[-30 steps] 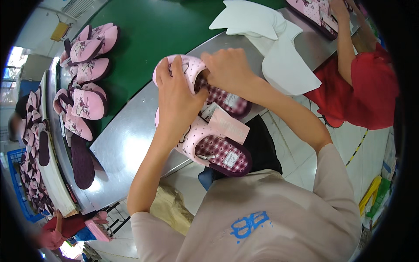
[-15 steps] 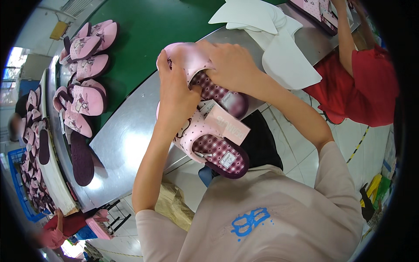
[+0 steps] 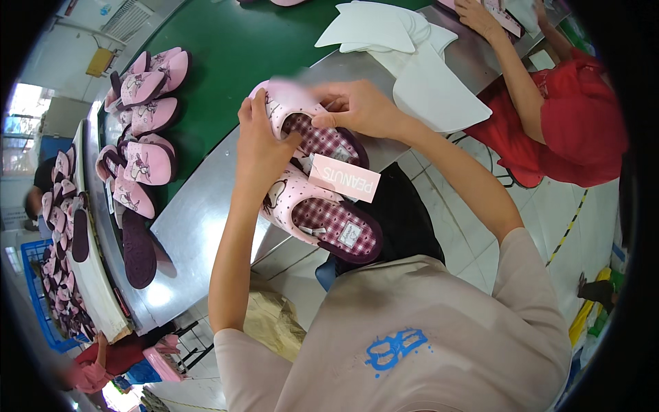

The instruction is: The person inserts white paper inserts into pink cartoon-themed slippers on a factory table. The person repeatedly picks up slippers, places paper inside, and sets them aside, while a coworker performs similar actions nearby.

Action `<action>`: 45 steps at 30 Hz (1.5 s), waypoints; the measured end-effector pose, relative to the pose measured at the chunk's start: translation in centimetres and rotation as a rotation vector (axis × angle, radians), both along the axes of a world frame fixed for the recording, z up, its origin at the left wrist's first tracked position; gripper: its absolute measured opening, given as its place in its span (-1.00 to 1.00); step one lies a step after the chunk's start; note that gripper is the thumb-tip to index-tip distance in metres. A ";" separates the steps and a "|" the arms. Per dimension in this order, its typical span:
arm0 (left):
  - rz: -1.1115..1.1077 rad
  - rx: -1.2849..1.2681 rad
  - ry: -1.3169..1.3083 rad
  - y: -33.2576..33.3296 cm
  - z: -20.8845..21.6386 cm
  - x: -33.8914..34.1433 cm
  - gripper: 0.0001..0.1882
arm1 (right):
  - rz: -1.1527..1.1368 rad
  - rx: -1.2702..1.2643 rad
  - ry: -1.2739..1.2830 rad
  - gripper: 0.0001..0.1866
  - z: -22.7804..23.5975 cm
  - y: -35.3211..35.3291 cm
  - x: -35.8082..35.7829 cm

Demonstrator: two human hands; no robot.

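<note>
My left hand [image 3: 263, 145] is closed around the side of a pink slipper [image 3: 274, 113] with a plaid lining and dark sole. My right hand [image 3: 367, 110] is at that slipper's foot opening, thumb and fingers apart, the thumb by the opening's edge. Part of the slipper's toe is blurred. Just below, on my side, lies a matching pink slipper [image 3: 283, 200], its plaid insole facing up and its heel past the table's edge. A pink card tag [image 3: 344, 178] hangs between the two slippers.
Pink slippers [image 3: 152, 165] stand in a row along the green table surface [image 3: 220, 69], with a dark sole [image 3: 139, 254] nearby. White curved sheets [image 3: 439, 89] are piled at the back right. A person in red [image 3: 576, 123] works at right. A blue crate [image 3: 41, 302] stands at far left.
My right hand has drawn back from inside the far slipper, and its fingers have come apart. Both slippers have shifted slightly left, and the tag has swung flatter. My left hand keeps its hold.
</note>
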State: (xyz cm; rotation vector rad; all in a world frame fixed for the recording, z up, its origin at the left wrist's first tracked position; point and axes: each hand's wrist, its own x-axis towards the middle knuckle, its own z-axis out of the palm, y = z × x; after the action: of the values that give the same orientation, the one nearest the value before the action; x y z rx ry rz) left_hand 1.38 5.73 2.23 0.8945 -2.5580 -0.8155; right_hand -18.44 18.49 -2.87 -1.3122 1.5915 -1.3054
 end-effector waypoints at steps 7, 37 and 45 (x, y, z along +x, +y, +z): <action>0.025 0.026 -0.021 0.2 -0.4 -0.4 -0.08 | -0.004 -0.032 -0.038 -0.42 0.1 0.7 0.5; -0.087 0.068 0.305 5.5 -1.5 13.0 -0.34 | -0.017 -0.232 0.732 -0.79 1.4 4.3 -0.8; 0.227 -0.153 0.208 11.4 -2.4 8.4 -0.16 | -0.105 -0.206 0.588 -0.82 3.0 7.6 5.4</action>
State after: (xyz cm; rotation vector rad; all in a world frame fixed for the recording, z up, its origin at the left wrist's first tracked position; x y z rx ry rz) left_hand 9.76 17.12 -0.17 0.9741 -2.2550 -0.6034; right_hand -13.01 26.08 0.17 -1.8878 1.9729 -1.2367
